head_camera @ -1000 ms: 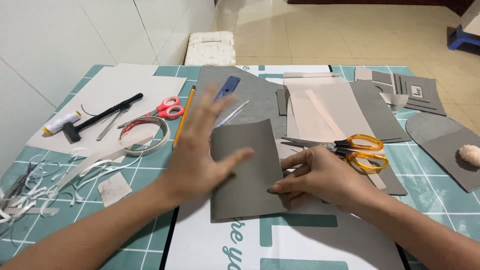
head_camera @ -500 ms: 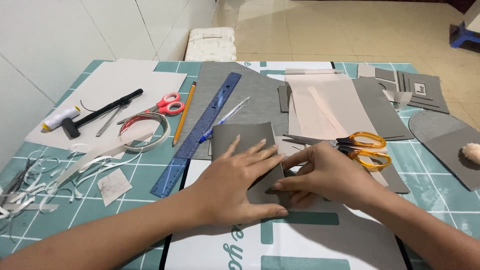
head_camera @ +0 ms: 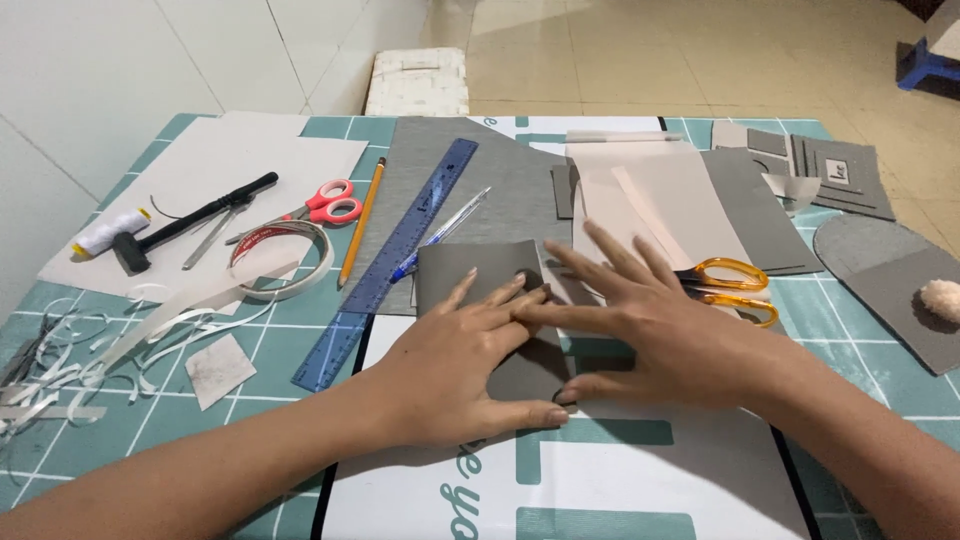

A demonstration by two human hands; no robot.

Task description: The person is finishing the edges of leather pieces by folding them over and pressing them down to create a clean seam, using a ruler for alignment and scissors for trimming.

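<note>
Both hands are now sliding closer over the grey sheet [head_camera: 470, 270] vs a sec ago. Left hand [head_camera: 455, 365] is lying flat, fingers spread, pressing it to the table [head_camera: 180, 430]; right hand [head_camera: 650, 325] is pressing too, open-palmed, grasping nothing. Blue ruler [head_camera: 390, 260] is lying just left, orange scissors [head_camera: 730, 290] right.

Left hand [head_camera: 450, 365] and right hand [head_camera: 665, 335] press flat on a grey sheet [head_camera: 480, 275] beside a blue ruler [head_camera: 390, 260].
</note>
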